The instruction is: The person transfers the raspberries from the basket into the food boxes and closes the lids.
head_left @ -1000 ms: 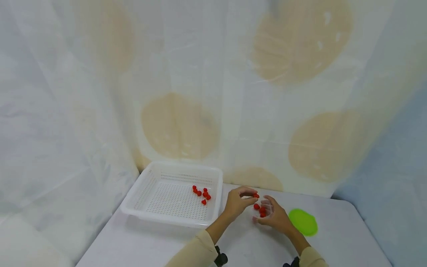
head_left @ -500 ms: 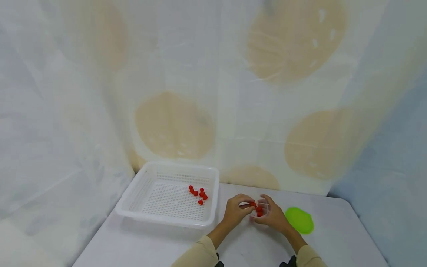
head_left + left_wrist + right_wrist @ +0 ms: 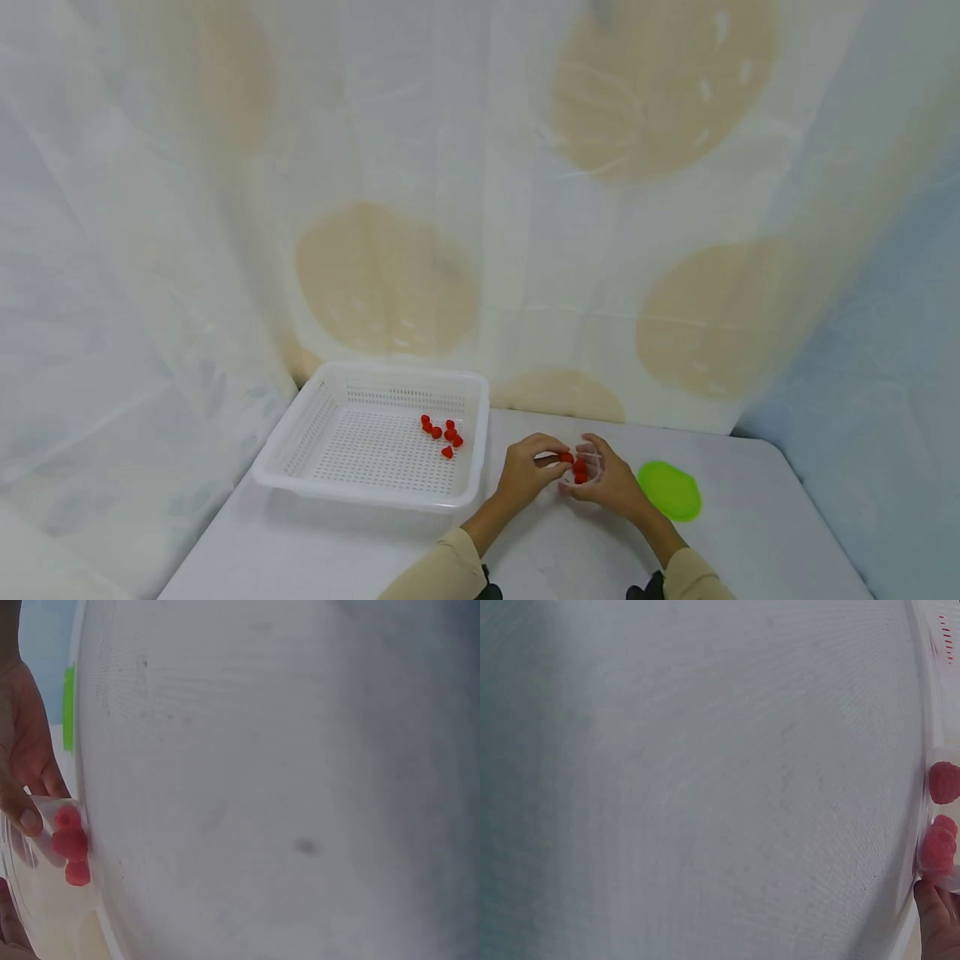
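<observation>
Head view: two hands close together on a white table (image 3: 315,550), just right of a white perforated basket (image 3: 300,454). Right hand (image 3: 611,483) curled round a small clear container (image 3: 588,467) with red raspberries (image 3: 579,472) inside, fingers clamped on its wall. Left hand (image 3: 528,475) beside it, thumb and forefinger pinched together on one raspberry (image 3: 566,457) at the container's rim. Six or so more red berries (image 3: 442,433) clustered in the basket's far right corner. Green lid (image 3: 670,490) flat on the table, just right of the right hand, apart from it. Pale curtain (image 3: 420,208) with tan circles hanging behind.

Left wrist view: mostly blurred white surface; at the left edge, fingers (image 3: 26,814) wrapped on the clear container (image 3: 52,840), three berries stacked inside, a green strip of lid (image 3: 68,705) behind.

Right wrist view: blurred white; berries (image 3: 939,840) at the right edge, a fingertip (image 3: 934,907) just below.
</observation>
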